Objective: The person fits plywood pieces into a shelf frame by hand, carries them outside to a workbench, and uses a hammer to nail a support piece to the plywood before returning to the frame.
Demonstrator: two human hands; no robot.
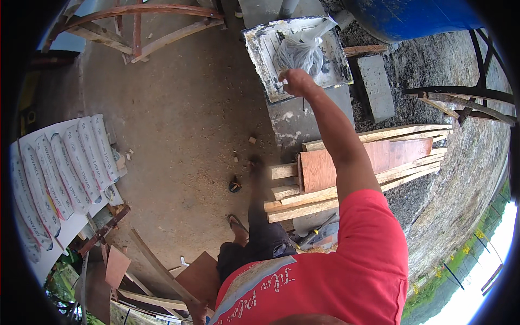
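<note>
My right arm reaches far forward over a paint-spattered white tray (pixel 259 57). There my right hand (pixel 297 83) is closed, its fingers curled near the tray's front edge; something small and pale shows at the fingertips, too little to name. Just beyond the hand, a clear plastic bag (pixel 303 54) with a gathered top lies in the tray. Down at the lower edge, my left hand (pixel 198 312) is partly in view, wrapped round the near end of a long wooden strip (pixel 157 259). The strip slants away to the left above the floor.
Wooden planks (pixel 303 210) and a reddish board (pixel 346 165) are stacked on the right. Filled sacks (pixel 65 168) lie in a row at left. A tape measure (pixel 234 185) rests on the floor. A blue barrel (pixel 417 19) and curved wooden frames (pixel 141 9) stand farther off.
</note>
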